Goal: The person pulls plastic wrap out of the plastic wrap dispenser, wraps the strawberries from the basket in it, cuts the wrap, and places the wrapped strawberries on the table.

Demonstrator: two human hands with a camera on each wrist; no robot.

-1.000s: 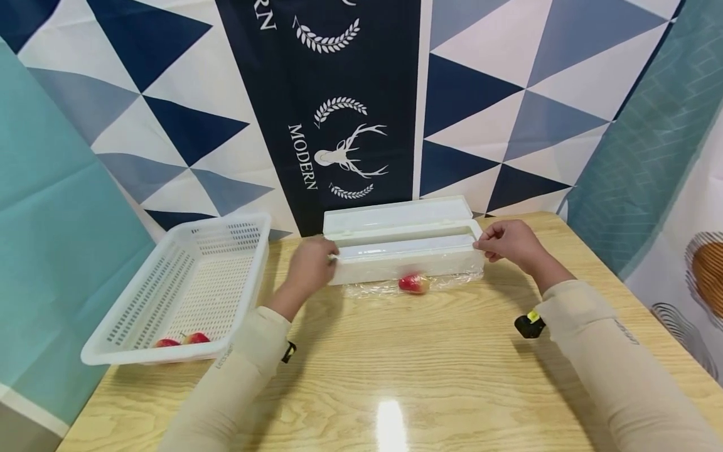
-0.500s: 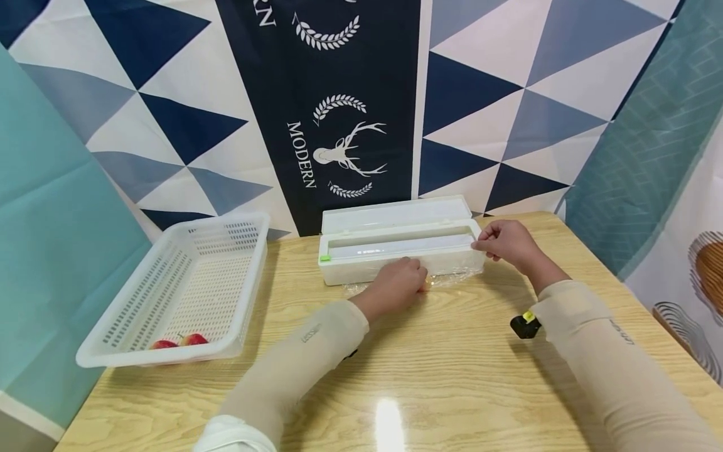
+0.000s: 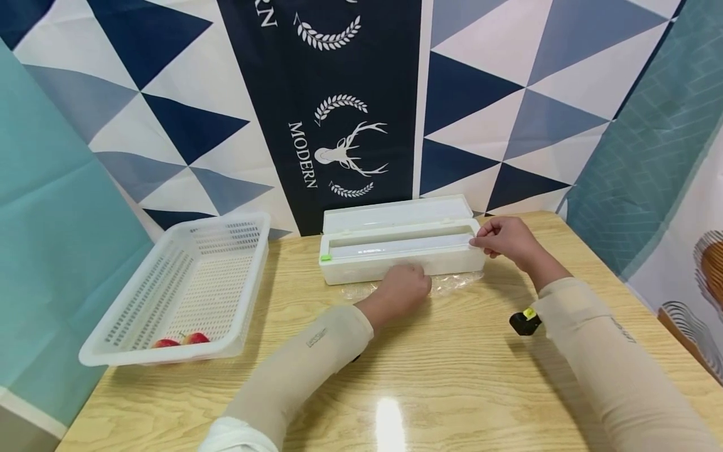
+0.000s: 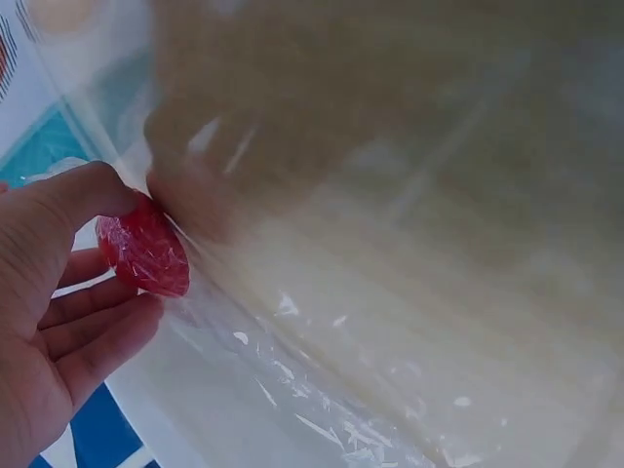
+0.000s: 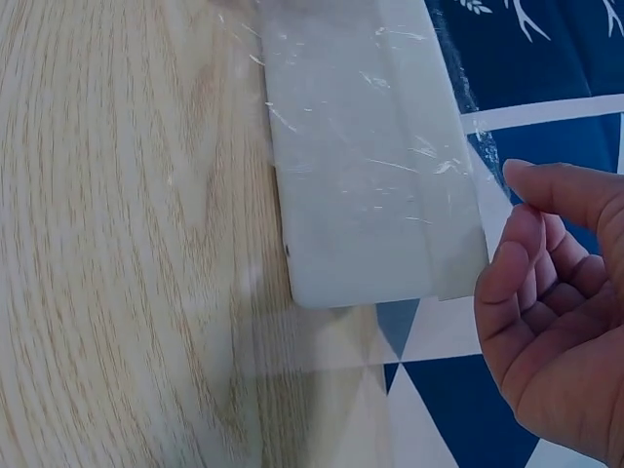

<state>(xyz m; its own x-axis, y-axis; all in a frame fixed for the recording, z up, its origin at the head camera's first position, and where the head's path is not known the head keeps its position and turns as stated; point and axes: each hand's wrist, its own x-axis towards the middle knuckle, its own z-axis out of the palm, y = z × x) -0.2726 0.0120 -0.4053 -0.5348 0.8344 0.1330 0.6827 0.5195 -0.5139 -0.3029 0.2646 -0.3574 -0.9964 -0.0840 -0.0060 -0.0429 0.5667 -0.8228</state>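
A white cling-film dispenser box (image 3: 353, 270) lies at the back of the table with its lid (image 3: 395, 213) open. A sheet of clear film (image 3: 459, 281) hangs from it onto the table. My left hand (image 3: 403, 285) is in front of the box. Its thumb and fingers curl round a small red fruit (image 4: 146, 253) wrapped in film (image 4: 322, 390); the head view hides the fruit. My right hand (image 3: 503, 237) sits at the box's right end (image 5: 361, 195), fingers (image 5: 512, 263) curled at the film's edge (image 5: 453, 278).
A white perforated basket (image 3: 257, 263) stands at the left with two red fruits (image 3: 181, 341) in its near corner. A patterned cloth hangs close behind the box. A small black device (image 3: 524, 321) is strapped on my right wrist. The wooden table (image 3: 452, 383) stretches toward me.
My left hand left the box's left end and moved right and down onto the red fruit, covering it. The right hand has stayed at the box's right end.
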